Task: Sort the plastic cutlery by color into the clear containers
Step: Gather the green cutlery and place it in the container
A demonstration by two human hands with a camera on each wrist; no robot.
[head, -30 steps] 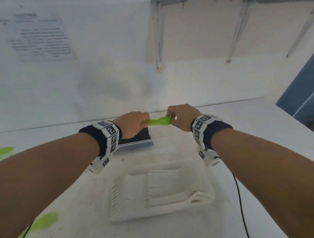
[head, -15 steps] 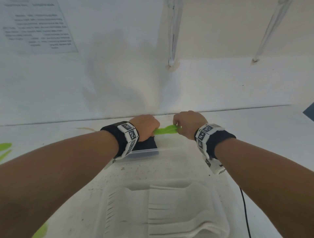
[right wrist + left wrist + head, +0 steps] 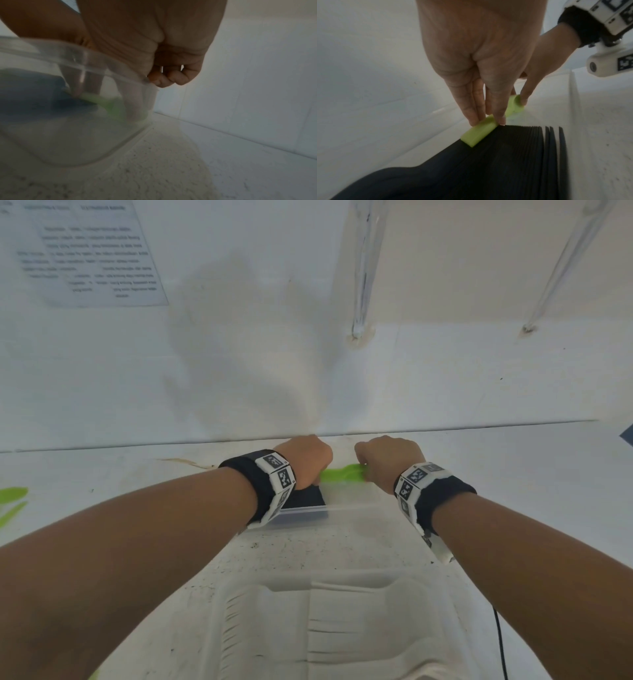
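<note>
Head view, your hands: your left hand (image 3: 306,459) and right hand (image 3: 387,461) each pinch one end of a green cutlery stack (image 3: 342,475), fingers curled down.
Head view, axis: the stack's long axis runs 9 to 3 o'clock, over the far clear container (image 3: 346,510), just beside the black cutlery (image 3: 305,498) at its 9 o'clock end.
Head view, count: two clear containers; the near container (image 3: 448,604) holds white cutlery (image 3: 342,635). Loose green pieces (image 3: 12,501) lie on the table (image 3: 531,474) at 9 o'clock.
Left wrist view: your left fingers (image 3: 498,115) clamp the green stack (image 3: 479,132) against the ribbed black stack (image 3: 505,155); your right hand's fingers (image 3: 524,97) grasp the far end.
Right wrist view: through the clear wall (image 3: 85,121), two of your right fingers hold the green pieces (image 3: 109,104); your other fingers (image 3: 171,77) are curled outside the rim. How many green pieces, you cannot tell.
</note>
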